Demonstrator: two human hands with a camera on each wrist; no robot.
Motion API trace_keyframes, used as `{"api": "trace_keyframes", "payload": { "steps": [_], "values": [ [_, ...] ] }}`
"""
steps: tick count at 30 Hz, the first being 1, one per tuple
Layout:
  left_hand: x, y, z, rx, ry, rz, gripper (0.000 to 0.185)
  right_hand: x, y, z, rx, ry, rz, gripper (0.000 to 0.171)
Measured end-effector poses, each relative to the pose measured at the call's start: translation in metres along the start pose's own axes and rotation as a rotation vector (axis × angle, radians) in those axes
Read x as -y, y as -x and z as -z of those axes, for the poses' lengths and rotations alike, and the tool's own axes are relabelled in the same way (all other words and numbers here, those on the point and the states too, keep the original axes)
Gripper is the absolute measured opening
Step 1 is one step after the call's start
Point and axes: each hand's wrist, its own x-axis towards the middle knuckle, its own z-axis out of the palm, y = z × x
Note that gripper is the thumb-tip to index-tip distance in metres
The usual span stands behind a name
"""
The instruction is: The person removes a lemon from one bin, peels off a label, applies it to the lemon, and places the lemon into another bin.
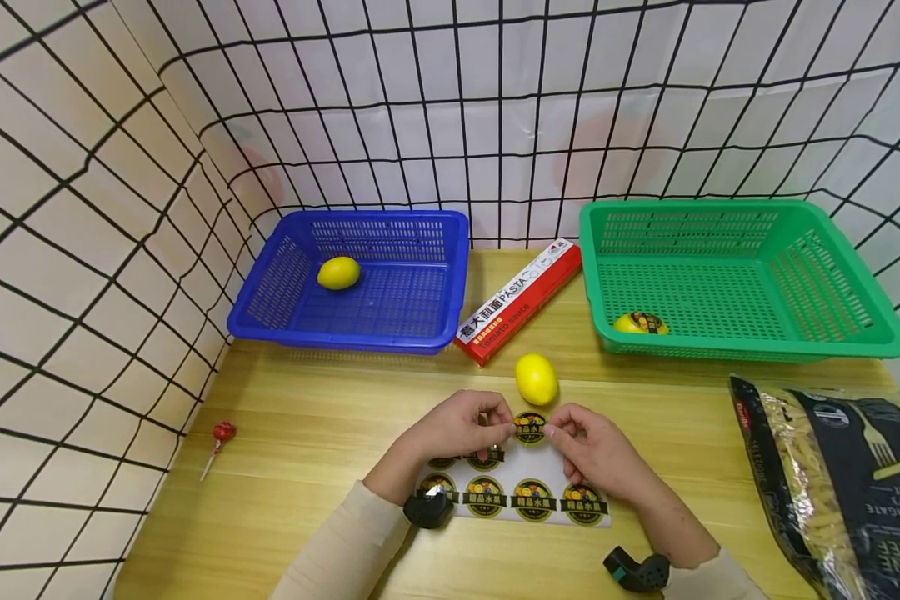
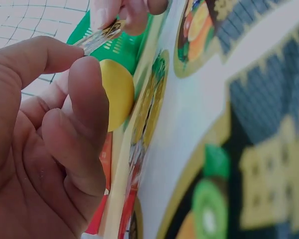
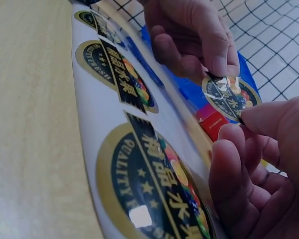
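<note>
Both hands hold one round fruit sticker [image 1: 530, 427] between them, just above a white sticker sheet [image 1: 517, 492] lying on the wooden table. My left hand [image 1: 465, 427] pinches the sticker's left edge, my right hand [image 1: 592, 446] its right edge. In the right wrist view the sticker [image 3: 230, 98] hangs between fingertips above the sheet [image 3: 134, 149]. From the left wrist the sticker [image 2: 100, 36] appears edge-on. A bare yellow lemon [image 1: 536, 378] lies just beyond the hands. Another lemon [image 1: 338, 272] sits in the blue basket [image 1: 270, 292]. A lemon carrying a sticker [image 1: 641, 323] lies in the green basket [image 1: 750, 346].
A red and white pasta box [image 1: 521, 300] lies between the baskets. A dark bag of pasta [image 1: 847, 483] lies at the right edge. A red lollipop [image 1: 221, 437] rests at the left. Wire mesh walls close off the back and left.
</note>
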Motion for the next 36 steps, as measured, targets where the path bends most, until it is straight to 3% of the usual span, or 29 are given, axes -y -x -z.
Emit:
{"api": "trace_keyframes", "payload": {
  "steps": [8,20,25,30,36],
  "values": [
    [-0.001,-0.004,-0.007,-0.104,0.133,0.015,0.011,0.009,-0.002,0.006,-0.045,-0.043,0.046,0.026],
    [-0.016,-0.030,-0.013,-0.331,0.358,0.108,0.019,0.036,-0.030,0.019,-0.284,0.078,0.056,0.031],
    [-0.017,-0.040,-0.014,-0.395,0.466,0.167,0.013,0.040,-0.038,0.015,-0.394,0.129,0.003,0.035],
    [-0.016,-0.044,-0.015,-0.420,0.527,0.199,0.014,0.040,-0.043,0.013,-0.420,0.113,-0.049,0.038],
    [-0.015,-0.047,-0.015,-0.473,0.527,0.191,0.013,0.039,-0.049,0.015,-0.404,0.093,-0.057,0.039]
  ]
}}
